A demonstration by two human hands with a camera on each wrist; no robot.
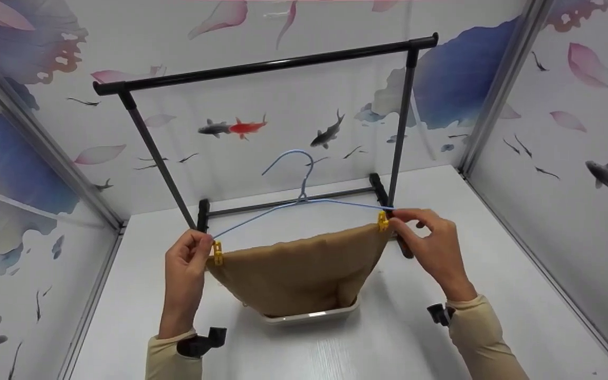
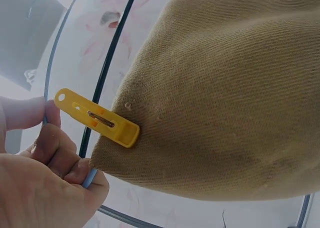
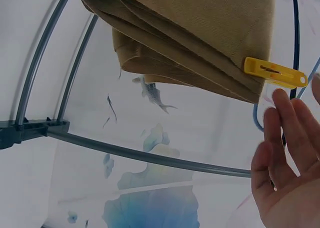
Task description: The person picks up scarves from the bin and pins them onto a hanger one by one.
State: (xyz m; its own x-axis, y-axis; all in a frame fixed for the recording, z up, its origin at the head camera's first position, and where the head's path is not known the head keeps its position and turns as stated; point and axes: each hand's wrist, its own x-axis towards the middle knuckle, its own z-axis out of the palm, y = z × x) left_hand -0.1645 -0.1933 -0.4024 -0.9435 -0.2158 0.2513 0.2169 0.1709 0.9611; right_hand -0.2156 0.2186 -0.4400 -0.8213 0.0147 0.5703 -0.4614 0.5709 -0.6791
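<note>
A blue wire hanger (image 1: 304, 198) is held up in front of the rack, its hook upward. Brown cloth (image 1: 298, 264) hangs from it, fastened by a yellow clothespin (image 1: 218, 253) on the left and a second yellow clothespin (image 1: 382, 221) on the right. My left hand (image 1: 185, 269) pinches the hanger's left end beside the clip; in the left wrist view its fingers (image 2: 55, 143) curl around the blue wire. At the opposite end, my right hand (image 1: 433, 243) holds the wire between thumb and index finger, while the other fingers (image 3: 290, 133) extend loosely in the right wrist view.
A black garment rack (image 1: 272, 66) stands behind the hanger on the white table (image 1: 335, 356). Below the cloth sits a white tray (image 1: 312, 317), partly covered by it. Printed walls (image 1: 293, 105) with fish and petals enclose the table at the back and sides.
</note>
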